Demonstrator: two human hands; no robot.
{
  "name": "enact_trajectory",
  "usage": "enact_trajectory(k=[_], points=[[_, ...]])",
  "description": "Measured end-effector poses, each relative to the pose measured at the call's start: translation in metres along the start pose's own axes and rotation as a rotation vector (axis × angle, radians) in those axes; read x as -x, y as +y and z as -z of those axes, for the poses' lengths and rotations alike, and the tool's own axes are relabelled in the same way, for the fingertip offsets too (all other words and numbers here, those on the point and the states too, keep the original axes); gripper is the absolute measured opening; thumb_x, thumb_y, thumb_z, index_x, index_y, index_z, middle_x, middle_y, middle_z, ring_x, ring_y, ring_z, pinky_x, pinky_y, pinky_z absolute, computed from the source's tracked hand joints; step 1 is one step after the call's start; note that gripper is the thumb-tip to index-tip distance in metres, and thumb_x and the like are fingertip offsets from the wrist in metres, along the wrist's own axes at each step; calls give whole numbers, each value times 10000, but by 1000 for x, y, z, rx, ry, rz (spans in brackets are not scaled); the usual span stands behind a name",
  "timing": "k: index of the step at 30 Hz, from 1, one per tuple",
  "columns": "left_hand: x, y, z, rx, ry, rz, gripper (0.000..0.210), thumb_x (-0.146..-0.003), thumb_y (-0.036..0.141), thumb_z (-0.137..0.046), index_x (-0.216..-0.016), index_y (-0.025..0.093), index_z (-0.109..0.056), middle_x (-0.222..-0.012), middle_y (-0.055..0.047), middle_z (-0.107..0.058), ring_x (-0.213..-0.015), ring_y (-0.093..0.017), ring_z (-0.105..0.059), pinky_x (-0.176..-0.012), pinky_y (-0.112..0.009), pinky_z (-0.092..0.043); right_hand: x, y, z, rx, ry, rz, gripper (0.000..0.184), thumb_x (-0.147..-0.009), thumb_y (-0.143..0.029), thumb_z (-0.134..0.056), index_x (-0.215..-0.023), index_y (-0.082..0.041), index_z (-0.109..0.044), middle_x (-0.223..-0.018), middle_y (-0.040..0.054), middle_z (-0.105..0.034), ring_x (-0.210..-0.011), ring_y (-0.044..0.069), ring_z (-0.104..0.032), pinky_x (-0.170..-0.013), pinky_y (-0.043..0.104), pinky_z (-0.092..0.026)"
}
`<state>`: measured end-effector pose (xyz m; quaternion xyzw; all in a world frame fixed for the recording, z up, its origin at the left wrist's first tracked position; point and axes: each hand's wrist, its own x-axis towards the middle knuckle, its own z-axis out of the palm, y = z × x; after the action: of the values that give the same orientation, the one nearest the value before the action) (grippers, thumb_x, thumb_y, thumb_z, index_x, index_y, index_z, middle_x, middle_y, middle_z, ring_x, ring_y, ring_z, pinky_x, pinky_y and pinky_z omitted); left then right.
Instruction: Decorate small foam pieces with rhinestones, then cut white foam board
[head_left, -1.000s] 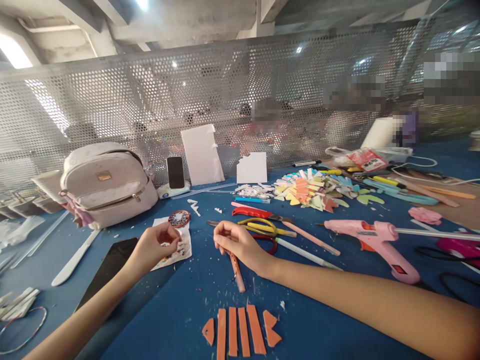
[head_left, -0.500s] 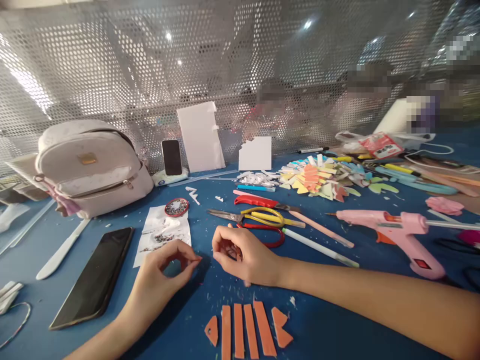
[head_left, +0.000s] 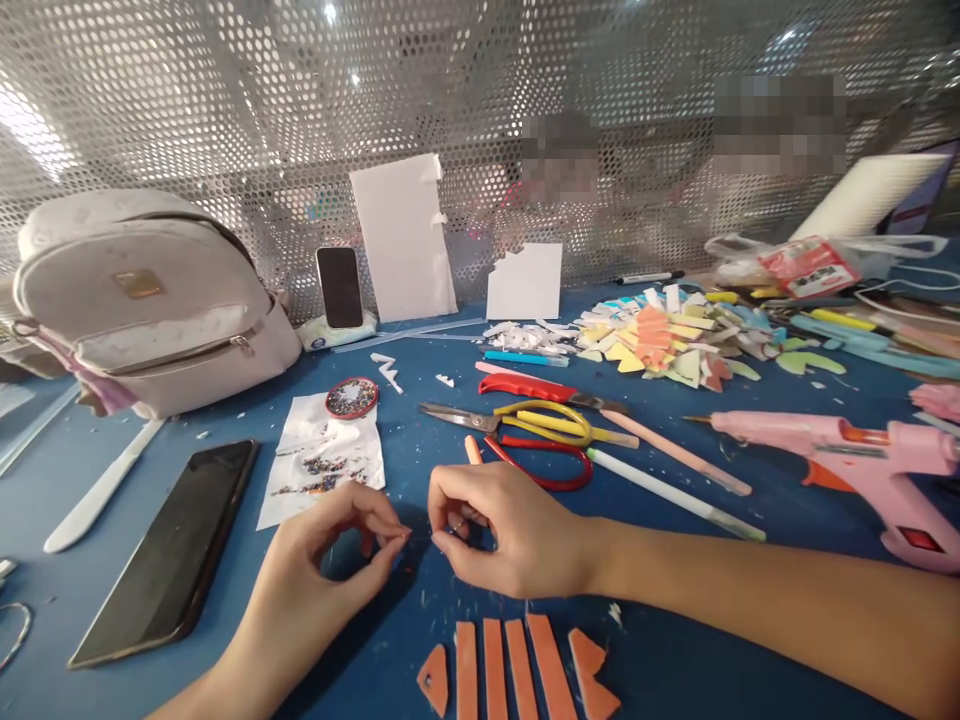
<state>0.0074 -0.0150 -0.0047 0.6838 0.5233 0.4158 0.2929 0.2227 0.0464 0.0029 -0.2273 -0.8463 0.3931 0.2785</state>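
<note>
My left hand hovers over the blue table with thumb and forefinger pinched together; whatever is between the tips is too small to make out. Facing it, my right hand has its fingers curled and thumb against the forefinger, and its contents are hidden. Several orange foam strips lie below the hands, between a pointed orange piece with a hole and a notched orange piece. Beyond my left hand, tiny dark bits lie on a white paper sheet, with a red-rimmed round dish at its top corner.
Scissors, a red-handled cutter and pens lie past my right hand. A pink glue gun is at right, colourful foam scraps behind. A phone and pale backpack are at left.
The camera view has shifted, making the table things appear larger and spread outward. Both hands keep nearly the same pose, fingertips still close together but apart.
</note>
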Motion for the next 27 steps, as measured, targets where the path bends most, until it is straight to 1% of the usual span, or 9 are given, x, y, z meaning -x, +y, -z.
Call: enact_trajectory(k=[4,10,13,22,27], points=[[0,-1,1,-9,0,2,89,-818,143,-656,-818,232,-663,-745,31,-669,-688,-117,-651,-642,-191,-547,0,1,-1,4,3,-9,91,-809,-132,-596,-814,-189,-526,-680,-48,-514,-592,86,-467,-573,199,-378],[-1,8,-2,22,-19,93,65,-816,171,-646,-795,232,-656,-736,28,-659,-704,-132,-648,-651,-218,-536,-1,3,-1,20,-5,-8,105,-816,-140,-600,-806,-195,-510,-684,-50,-517,-595,90,-475,-601,211,-390],[-1,10,-3,34,-19,106,62,-817,179,-644,-795,236,-655,-740,33,-660,-710,-129,-644,-665,-220,-532,0,3,-1,32,-5,-8,111,-816,-141,-601,-811,-198,-506,-691,-52,-522,-595,90,-478,-609,214,-390],[-2,10,-3,19,-10,86,52,-808,179,-644,-785,224,-656,-728,22,-663,-693,-136,-650,-636,-225,-537,0,3,-2,56,1,-15,119,-815,-136,-606,-803,-195,-503,-695,-55,-526,-601,87,-484,-622,216,-389],[-2,10,-2,20,-13,64,56,-813,171,-645,-792,219,-664,-729,14,-677,-700,-146,-670,-633,-231,-552,0,3,-2,53,-11,-20,112,-829,-146,-592,-804,-200,-496,-697,-46,-527,-598,99,-489,-592,217,-385]])
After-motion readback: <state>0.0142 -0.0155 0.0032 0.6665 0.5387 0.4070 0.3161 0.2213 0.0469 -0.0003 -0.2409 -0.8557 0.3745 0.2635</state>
